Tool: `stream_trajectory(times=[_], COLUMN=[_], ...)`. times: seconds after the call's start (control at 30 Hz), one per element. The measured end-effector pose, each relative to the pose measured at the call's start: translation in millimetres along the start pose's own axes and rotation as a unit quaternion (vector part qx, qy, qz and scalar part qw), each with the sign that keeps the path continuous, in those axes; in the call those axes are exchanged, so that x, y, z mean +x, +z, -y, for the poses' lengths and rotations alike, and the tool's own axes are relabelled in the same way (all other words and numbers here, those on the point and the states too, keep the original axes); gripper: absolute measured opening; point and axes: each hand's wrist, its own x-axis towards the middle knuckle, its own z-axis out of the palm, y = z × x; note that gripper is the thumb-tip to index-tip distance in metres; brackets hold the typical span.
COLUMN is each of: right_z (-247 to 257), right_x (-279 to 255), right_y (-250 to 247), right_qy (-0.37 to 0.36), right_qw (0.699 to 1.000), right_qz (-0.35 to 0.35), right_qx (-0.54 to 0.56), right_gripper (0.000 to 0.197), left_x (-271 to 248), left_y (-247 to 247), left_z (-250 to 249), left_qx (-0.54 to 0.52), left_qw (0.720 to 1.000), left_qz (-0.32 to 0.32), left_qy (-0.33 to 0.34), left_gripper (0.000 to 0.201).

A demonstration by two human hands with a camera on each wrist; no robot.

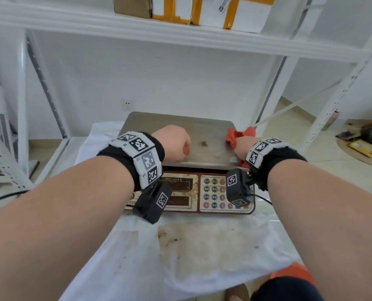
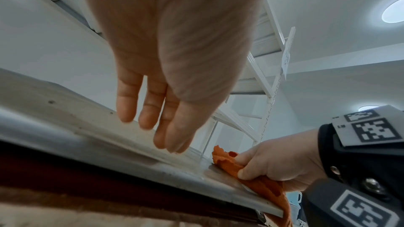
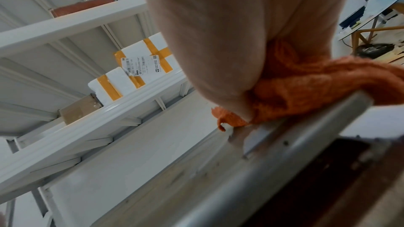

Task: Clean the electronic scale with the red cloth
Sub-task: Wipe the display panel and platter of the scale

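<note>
The right hand [image 1: 242,146] has its fingers clamped on the crumpled red cloth [image 1: 238,135], pressed at the right edge of the steel-topped electronic scale [image 1: 204,131]. The left hand [image 1: 174,142] hovers over the pan, fingers [image 2: 150,110] relaxed and nearly straight, holding nothing. The scale sits on a stained white sheet [image 1: 202,246].

Bare forearms, no sleeves. Each wrist wears a black fabric band [image 1: 124,158] wrapped with a segmented white strap [image 1: 140,157] carrying square black-and-white fiducial tags; same setup on the right wrist [image 1: 265,152]. Under each wrist hangs a boxy black camera module, left [image 1: 153,202] and right [image 1: 238,187], each with its own tags on the faces. Thin black cable [image 1: 264,199] runs off the right module. In the left wrist view the right mount [image 2: 358,175] shows two silver screws or rivets, can't tell which. Dark trousers at the knee [image 1: 287,288], probably black.
</note>
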Motion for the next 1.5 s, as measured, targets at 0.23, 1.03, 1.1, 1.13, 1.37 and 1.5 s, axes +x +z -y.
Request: stream_trajectory(times=[0.23,1.03,1.1,1.13,1.37,1.5], right_z=[28.6,10.7,10.7,12.9,26.4,3.7], right_x=[1.6,1.5,6.3,10.1,2.6,-8.0], right_y=[19.2,10.4,12.8,15.2,25.5,14.7], right_qy=[-0.069,-0.103,-0.079,-0.072,-0.132,-0.137], right_qw=[0.994,0.994,0.994,0.994,0.986,0.990], right_qz=[-0.002,-0.016,-0.031,-0.036,0.004,0.009], right_qx=[-0.079,-0.043,-0.069,-0.074,-0.101,-0.036], right_gripper=[0.041,0.040,0.041,0.041,0.043,0.041], left_x=[-13.5,-14.0,-14.3,-14.5,-15.1,-16.6], left_y=[7.4,20.6,21.7,22.2,23.1,22.1], left_z=[4.2,9.7,9.6,10.3,12.5,10.1], left_qx=[0.028,0.008,0.005,0.005,0.003,-0.003], left_qw=[0.999,0.998,0.998,0.998,0.998,0.997], left_qz=[-0.020,-0.054,-0.057,-0.059,-0.070,-0.074], left_qy=[0.009,0.005,0.003,0.003,0.006,0.007], left_gripper=[0.029,0.026,0.026,0.026,0.022,0.020])
